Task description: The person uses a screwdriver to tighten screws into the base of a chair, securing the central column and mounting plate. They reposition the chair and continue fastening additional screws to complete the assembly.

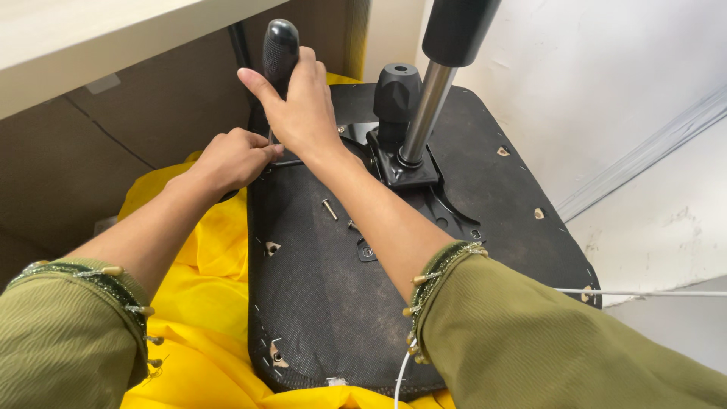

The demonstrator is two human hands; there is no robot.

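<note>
An overturned chair seat (318,295), with a black fabric underside, lies on a yellow cloth (204,303). My right hand (299,102) grips the black handle of a screwdriver (279,47) held upright over the seat's far left edge. My left hand (231,157) is closed around the lower end of the screwdriver's shaft, at the seat surface beside the metal plate. A loose screw (330,209) lies on the black fabric near my right forearm.
A chrome gas-lift column (425,106) rises from the black metal mechanism plate (409,170), with a black knob (397,91) beside it. A pale tabletop (91,38) overhangs at upper left. A white wall and floor are on the right; a thin white cable (644,292) crosses there.
</note>
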